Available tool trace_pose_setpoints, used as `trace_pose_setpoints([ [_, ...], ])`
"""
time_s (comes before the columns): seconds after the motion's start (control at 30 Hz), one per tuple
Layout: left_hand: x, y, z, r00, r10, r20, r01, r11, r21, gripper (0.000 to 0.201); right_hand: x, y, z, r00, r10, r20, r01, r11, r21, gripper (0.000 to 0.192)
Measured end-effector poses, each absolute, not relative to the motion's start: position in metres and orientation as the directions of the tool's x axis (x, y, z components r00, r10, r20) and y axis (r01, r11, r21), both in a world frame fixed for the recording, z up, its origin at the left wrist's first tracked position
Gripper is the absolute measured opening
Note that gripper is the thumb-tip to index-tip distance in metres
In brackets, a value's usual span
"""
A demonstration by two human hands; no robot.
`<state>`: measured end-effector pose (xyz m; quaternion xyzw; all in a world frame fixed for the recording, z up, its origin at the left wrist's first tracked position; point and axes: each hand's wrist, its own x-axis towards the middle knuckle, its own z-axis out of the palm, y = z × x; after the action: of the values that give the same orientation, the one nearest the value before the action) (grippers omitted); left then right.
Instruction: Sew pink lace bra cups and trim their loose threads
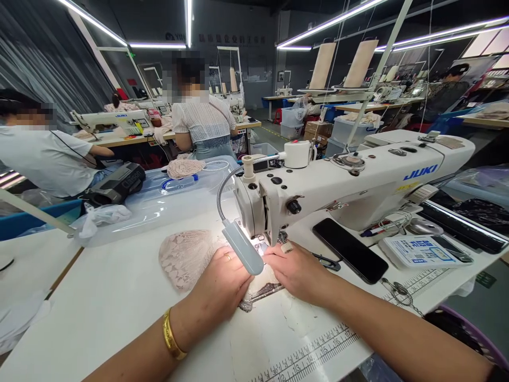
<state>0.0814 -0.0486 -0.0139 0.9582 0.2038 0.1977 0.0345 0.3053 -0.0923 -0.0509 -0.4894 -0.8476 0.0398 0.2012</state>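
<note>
A white sewing machine (358, 164) stands on the table, its needle area lit by a small grey lamp (243, 248) on a bent metal neck. Beige lace fabric (185, 259) lies left of the needle and runs in under my left hand (225, 278). That hand is curled closed on the lace, its fingertips partly behind the lamp. My right hand (298, 270) is just right of the needle, fingers pressed together at the fabric's edge by the presser foot. The exact stitching point is mostly hidden by the lamp and fingers.
To the right lie a black phone (350, 250), thread snips (326, 261), a white and blue box (423, 250) and a ruler strip (314, 358). Behind the table, a clear plastic bin (159, 212) carries more lace (185, 168). Co-workers (202, 119) sit at other machines.
</note>
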Motion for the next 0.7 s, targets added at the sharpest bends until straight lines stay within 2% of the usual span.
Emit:
trace_pose_setpoints([
  [0.43, 0.0799, -0.0465, -0.0133, 0.831, 0.436, 0.347, 0.39, -0.9, 0.196, 0.022, 0.3026, -0.0913, -0.0509, -0.432, 0.842, 0.323, 0.799, 0.524, -0.296, 0.034],
  [0.7, 0.0777, -0.0449, -0.0145, 0.826, 0.447, 0.344, 0.4, -0.894, 0.2, 0.021, 0.2998, -0.0921, -0.0461, -0.429, 0.848, 0.311, 0.8, 0.517, -0.306, 0.027],
])
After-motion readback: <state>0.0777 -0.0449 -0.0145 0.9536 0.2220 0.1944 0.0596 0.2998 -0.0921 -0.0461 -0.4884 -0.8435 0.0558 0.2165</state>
